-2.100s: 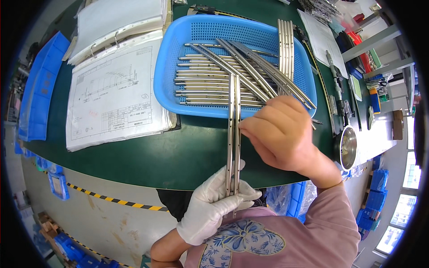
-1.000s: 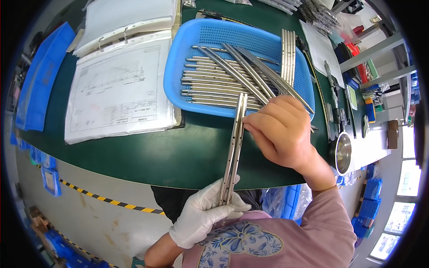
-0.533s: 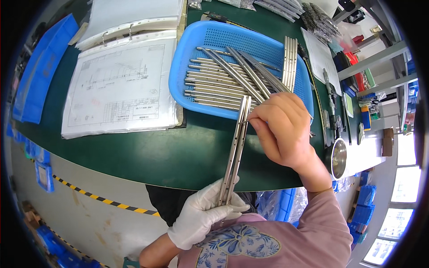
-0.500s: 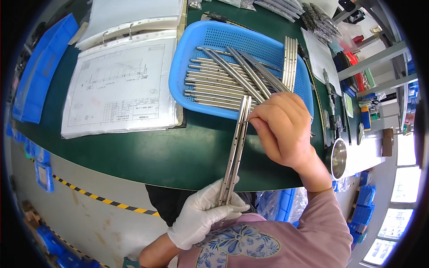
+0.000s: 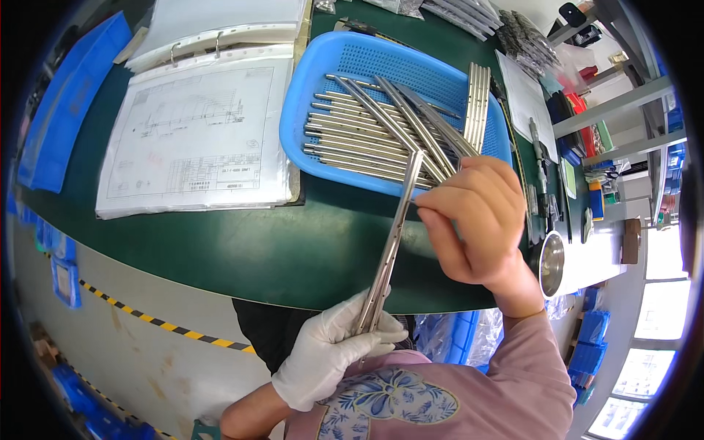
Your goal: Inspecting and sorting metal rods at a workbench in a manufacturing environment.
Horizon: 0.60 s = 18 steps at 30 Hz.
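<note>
1. A basket [image 5: 352, 55] of metal rails [image 5: 367, 139] sits on the counter [image 5: 257, 242].
2. An open binder [image 5: 198, 125] lies left of the basket.
3. A round tin [image 5: 551, 254] stands at the counter's right edge.

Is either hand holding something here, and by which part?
Both hold one long metal rail. The gloved left hand grips its lower end; the bare right hand pinches near its upper end with the fingers.
</note>
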Each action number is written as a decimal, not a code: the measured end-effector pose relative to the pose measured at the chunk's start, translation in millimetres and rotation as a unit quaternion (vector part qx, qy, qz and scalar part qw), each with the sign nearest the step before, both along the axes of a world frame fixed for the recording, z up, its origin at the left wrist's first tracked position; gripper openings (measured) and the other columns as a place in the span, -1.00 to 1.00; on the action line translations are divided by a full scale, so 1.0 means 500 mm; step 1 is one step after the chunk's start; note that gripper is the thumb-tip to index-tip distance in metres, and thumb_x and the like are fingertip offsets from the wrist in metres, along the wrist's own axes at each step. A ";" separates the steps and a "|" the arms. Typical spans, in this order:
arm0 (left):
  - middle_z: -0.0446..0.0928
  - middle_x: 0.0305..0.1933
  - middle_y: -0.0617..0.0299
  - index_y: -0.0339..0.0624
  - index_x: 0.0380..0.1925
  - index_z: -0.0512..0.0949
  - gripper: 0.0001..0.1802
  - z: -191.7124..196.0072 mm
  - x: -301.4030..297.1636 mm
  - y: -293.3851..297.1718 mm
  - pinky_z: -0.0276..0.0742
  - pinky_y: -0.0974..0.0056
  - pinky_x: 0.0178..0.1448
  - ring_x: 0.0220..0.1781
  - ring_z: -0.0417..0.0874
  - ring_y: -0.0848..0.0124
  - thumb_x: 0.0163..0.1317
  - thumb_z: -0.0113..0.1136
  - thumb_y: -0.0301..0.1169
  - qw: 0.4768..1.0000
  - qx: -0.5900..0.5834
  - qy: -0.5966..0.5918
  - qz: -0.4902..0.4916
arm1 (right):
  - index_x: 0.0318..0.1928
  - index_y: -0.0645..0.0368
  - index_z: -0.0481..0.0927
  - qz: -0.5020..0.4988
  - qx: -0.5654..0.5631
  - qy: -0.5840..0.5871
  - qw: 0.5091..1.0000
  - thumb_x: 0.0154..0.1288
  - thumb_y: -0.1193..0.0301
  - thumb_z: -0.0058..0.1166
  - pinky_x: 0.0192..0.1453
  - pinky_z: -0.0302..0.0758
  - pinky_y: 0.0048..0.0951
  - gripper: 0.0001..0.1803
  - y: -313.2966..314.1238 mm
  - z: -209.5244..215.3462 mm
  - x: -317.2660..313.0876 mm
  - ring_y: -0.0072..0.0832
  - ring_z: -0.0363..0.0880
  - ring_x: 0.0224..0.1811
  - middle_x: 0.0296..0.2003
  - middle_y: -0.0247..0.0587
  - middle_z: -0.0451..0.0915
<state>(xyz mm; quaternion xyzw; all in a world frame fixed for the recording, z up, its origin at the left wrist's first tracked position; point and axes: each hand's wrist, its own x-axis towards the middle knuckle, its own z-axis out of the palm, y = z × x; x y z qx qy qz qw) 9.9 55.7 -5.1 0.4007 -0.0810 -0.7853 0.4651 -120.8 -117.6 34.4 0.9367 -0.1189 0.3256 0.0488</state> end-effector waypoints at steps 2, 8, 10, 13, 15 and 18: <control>0.50 -0.15 0.07 -0.27 0.24 0.22 -0.40 0.009 0.002 -0.001 0.55 0.23 0.05 -0.02 0.61 0.18 0.15 -0.01 -0.70 1.000 -0.002 0.009 -0.003 | -0.43 0.13 0.54 0.005 0.006 -0.015 1.000 -0.16 0.50 0.23 -0.29 0.42 -0.34 -0.81 0.001 0.004 0.000 -0.34 0.46 -0.51 -0.53 -0.33 0.49; 0.51 -0.15 0.05 -0.28 0.24 0.23 -0.41 0.010 0.003 -0.009 0.56 0.24 0.03 -0.04 0.62 0.17 0.16 0.04 -0.67 1.000 0.012 0.009 0.005 | -0.40 0.14 0.53 -0.007 -0.005 -0.019 1.000 -0.14 0.51 0.24 -0.25 0.44 -0.34 -0.79 -0.004 -0.017 0.004 -0.35 0.48 -0.49 -0.50 -0.31 0.52; 0.50 -0.10 0.10 -0.26 0.26 0.20 -0.42 0.005 0.007 -0.007 0.54 0.27 0.08 -0.01 0.59 0.27 0.21 0.02 -0.64 1.000 0.006 0.028 -0.010 | -0.39 0.14 0.53 -0.009 0.002 -0.021 1.000 -0.11 0.52 0.23 -0.23 0.45 -0.34 -0.80 -0.006 -0.018 0.002 -0.35 0.50 -0.48 -0.49 -0.31 0.53; 0.49 -0.04 0.15 -0.24 0.28 0.17 -0.44 -0.002 0.007 -0.008 0.51 0.31 0.13 0.03 0.57 0.37 0.26 0.00 -0.61 0.999 -0.006 0.046 -0.022 | -0.37 0.14 0.52 -0.006 0.052 -0.007 0.999 -0.07 0.54 0.21 -0.20 0.47 -0.33 -0.81 -0.014 -0.026 -0.001 -0.39 0.53 -0.46 -0.47 -0.32 0.56; 0.49 -0.04 0.15 -0.24 0.28 0.17 -0.44 -0.002 0.006 -0.009 0.51 0.30 0.13 0.03 0.57 0.35 0.26 0.00 -0.61 0.999 -0.011 0.044 -0.021 | -0.36 0.14 0.51 0.002 0.052 0.000 0.999 -0.03 0.56 0.19 -0.19 0.48 -0.33 -0.82 -0.017 -0.028 0.001 -0.43 0.56 -0.44 -0.45 -0.35 0.58; 0.49 -0.03 0.14 -0.25 0.28 0.17 -0.44 0.003 0.005 -0.009 0.51 0.30 0.13 0.02 0.58 0.34 0.26 0.00 -0.62 0.999 -0.006 0.051 -0.018 | -0.36 0.13 0.50 -0.018 0.042 -0.011 0.999 -0.01 0.55 0.18 -0.11 0.46 -0.32 -0.83 -0.002 -0.023 0.006 -0.46 0.57 -0.43 -0.44 -0.39 0.59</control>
